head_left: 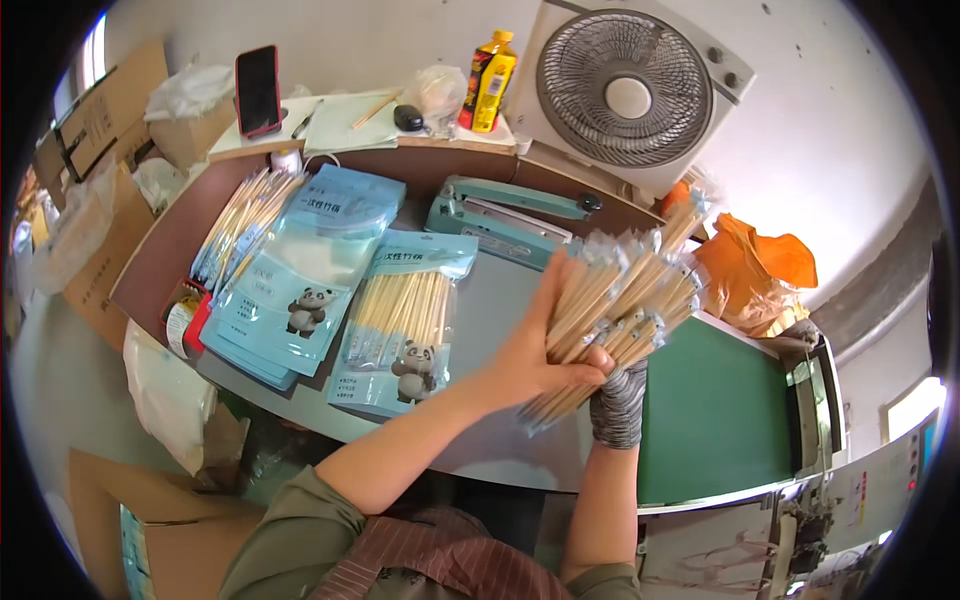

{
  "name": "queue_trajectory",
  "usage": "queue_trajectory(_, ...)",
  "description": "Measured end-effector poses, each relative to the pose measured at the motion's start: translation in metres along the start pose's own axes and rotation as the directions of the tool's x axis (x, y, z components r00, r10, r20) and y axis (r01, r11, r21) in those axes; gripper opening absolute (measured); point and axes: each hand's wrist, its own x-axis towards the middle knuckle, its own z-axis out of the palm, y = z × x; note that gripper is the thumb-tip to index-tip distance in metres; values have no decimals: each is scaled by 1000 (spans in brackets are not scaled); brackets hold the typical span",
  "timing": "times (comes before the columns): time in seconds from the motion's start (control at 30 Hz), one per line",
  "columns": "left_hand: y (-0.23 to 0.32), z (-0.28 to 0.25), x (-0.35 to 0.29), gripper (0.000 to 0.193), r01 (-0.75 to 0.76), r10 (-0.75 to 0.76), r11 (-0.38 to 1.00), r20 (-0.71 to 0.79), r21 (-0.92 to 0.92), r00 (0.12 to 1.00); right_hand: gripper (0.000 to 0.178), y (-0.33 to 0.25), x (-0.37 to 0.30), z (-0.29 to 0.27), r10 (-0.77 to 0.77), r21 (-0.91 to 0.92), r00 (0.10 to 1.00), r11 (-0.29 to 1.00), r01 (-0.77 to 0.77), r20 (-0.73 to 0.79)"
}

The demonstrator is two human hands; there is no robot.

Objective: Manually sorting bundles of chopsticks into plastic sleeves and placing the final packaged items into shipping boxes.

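Over the table (pixel 500 445), the left hand (pixel 535 360) has its fingers clasped round a thick bundle of chopsticks (pixel 640 290), the gloved right hand (pixel 618 408) below, its grip unreadable, and a snug squeeze should stop sticks slipping.

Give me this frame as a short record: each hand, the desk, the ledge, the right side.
Left hand: bare, gripping a bundle of wrapped chopsticks
Right hand: in a grey covering, at the bundle's lower side, grip mostly hidden
Desk: filled pouch, flat pouches, teal sealer
Ledge: phone, bottle
Right side: green surface, orange bag
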Motion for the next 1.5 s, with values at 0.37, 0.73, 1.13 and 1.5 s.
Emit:
queue_trajectory(0.37,-27,-5,-18,121,425,-434,900,322,102,842,103,13,-18,-14,12,-151,990,988,10,142)
queue_trajectory(0.73,-14,-12,-59,105,326,-408,913,561,244,721,107,30,-78,11,123,-55,989,990,-128,-82)
queue_trajectory(1.13,16,-24,-186,57,920,-601,256,696,-298,393,32,53,-84,28,333,468,740,607,-643,585)
queue_trajectory(1.5,25,-290,-159,21,455,-272,293,-384,841,883,22,82,-82,70,389,423,631,498,-757,671)
